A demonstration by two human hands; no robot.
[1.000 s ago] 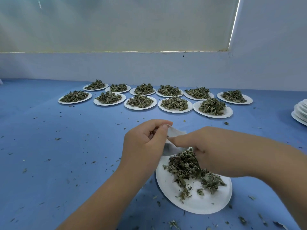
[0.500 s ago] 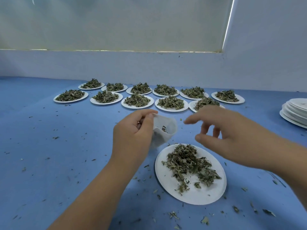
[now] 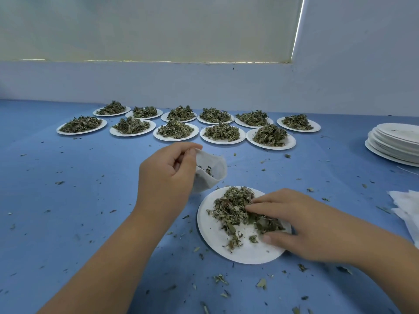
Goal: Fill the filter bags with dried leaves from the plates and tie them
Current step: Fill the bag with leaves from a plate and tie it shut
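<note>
Holding filter bag (image 3: 212, 177) (few leaves (image 3: 208, 170) inside) | plate (image 3: 213, 236): leaf heap (image 3: 231, 207)

Your filter bag (image 3: 210, 173) looks like thin, soft, matt white cloth or fibrous paper. The plate (image 3: 249, 254) before you is white paper, smooth and dull, like the stacked plates (image 3: 396, 141). The dried leaves (image 3: 233, 209) are rough, crumbly and matt green. The table cover (image 3: 68, 200) is smooth matt blue.
</note>
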